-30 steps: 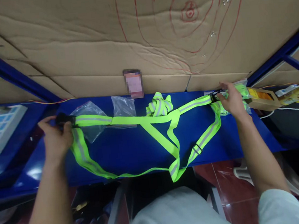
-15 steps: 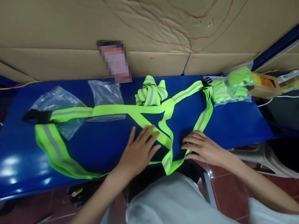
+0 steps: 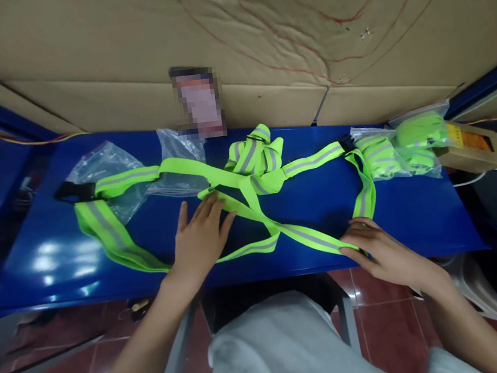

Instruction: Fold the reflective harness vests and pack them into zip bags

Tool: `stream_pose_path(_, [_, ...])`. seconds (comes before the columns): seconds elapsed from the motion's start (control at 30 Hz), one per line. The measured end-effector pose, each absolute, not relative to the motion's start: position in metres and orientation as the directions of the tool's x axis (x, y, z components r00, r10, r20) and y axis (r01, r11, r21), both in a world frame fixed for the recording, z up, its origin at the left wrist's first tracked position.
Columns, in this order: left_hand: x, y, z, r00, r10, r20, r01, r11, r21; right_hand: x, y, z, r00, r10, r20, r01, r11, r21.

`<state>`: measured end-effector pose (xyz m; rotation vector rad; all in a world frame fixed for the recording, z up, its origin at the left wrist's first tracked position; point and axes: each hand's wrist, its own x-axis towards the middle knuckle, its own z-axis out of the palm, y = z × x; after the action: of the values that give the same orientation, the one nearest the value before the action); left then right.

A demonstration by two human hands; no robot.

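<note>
A neon-green reflective strap harness (image 3: 249, 193) lies spread across the blue table (image 3: 413, 215), with a black buckle (image 3: 68, 191) at its left end. My left hand (image 3: 201, 240) lies flat, fingers stretched out, pressing a green strap near the middle. My right hand (image 3: 379, 249) rests at the table's front edge, fingers pinching the lower right fold of the strap. A folded bundle of the same green strap (image 3: 256, 155) sits behind the harness.
Two clear plastic bags (image 3: 98, 167) lie at the back left. Bagged green straps (image 3: 399, 148) and a cardboard box (image 3: 472, 146) sit at the right. Brown cardboard (image 3: 127, 62) lines the wall behind. A white plastic chair (image 3: 490, 302) stands at the lower right.
Both hands left the harness ends and came to its middle. The hanging lower loop has been pulled up onto the table, my right hand drawing it to the right.
</note>
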<state>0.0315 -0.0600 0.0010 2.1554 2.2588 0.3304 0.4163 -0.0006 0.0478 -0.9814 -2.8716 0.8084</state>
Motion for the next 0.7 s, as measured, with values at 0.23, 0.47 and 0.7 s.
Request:
stream_pose_path(0.23, [0.037,-0.06,0.003,-0.074,0.988,0.139,0.991,0.057,0.121,0.402,-0.009,0.041,-0.774,0.632,0.029,0.616,0.763,-0.194])
stream_pose_path(0.47, [0.076,-0.089,0.02,0.051,0.987,0.151,0.98,-0.079,0.184,0.385,-0.014,0.029,-0.711,0.678,0.185,0.664,0.735,-0.14])
stream_pose_path(0.7, [0.082,-0.115,0.001,0.16,0.986,0.037,0.969,-0.164,0.183,0.394,-0.009,0.034,-0.67,0.732,0.125,0.692,0.676,-0.253])
